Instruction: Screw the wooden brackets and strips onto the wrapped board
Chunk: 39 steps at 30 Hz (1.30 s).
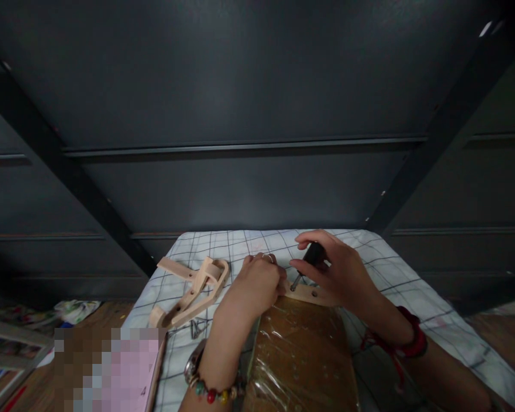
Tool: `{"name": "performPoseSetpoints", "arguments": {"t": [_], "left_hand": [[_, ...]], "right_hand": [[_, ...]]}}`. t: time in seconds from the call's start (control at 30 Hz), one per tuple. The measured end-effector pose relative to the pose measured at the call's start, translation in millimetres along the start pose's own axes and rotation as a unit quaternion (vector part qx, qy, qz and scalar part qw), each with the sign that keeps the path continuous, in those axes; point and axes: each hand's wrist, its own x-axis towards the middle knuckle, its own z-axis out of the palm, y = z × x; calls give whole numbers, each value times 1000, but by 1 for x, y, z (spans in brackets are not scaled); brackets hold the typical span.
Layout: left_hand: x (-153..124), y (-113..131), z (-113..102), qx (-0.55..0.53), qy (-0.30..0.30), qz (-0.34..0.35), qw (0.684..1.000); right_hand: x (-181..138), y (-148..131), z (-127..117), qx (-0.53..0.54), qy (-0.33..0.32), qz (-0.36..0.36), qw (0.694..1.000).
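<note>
My right hand [343, 266] is wrapped round the black handle of a screwdriver [312, 254], which slants down to the left. Its tip meets a dark hole in a pale wooden strip [302, 292] with several holes. My left hand [261, 283], fingers curled in, grips the left end of that strip; its fingertips are hidden. The strip lies across the far end of a brown block [300, 355] wrapped in clear plastic. Left of my left hand, several pale wooden pieces [197, 289] with holes lie together on the cloth. Small metal parts [196, 329] sit just nearer to me.
A white cloth with dark grid lines [416, 297] covers the table. Beyond its far edge rises a dark grey panel [240, 189]. At the lower left is a pink page [139, 372], partly pixelated. A pale frame [17, 360] stands beside the table over a wooden floor.
</note>
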Motion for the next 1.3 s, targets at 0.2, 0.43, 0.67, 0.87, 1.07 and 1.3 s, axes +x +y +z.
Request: {"name": "performPoseSetpoints", "arguments": {"t": [0.2,0.43,0.67,0.87,1.07,1.3], "left_hand": [[0,-1,1,10,-3,-4,1000],[-1,0,0,-18,1,-4,1000],[-1,0,1,-8,2,-1,1000],[0,1,-1,0,-8,-9,1000],[0,-2,3,-2,15,1,1000],[0,0,1,-7,3,0,1000]], "right_hand": [[0,2,-11,17,-74,1,997],[3,4,-27,41,-154,-83,984],[2,4,-19,13,-97,-49,994],[5,0,-18,-14,-68,-11,998],[1,0,-9,-45,-44,-28,998],[-1,-2,0,-121,10,-16,992]]}}
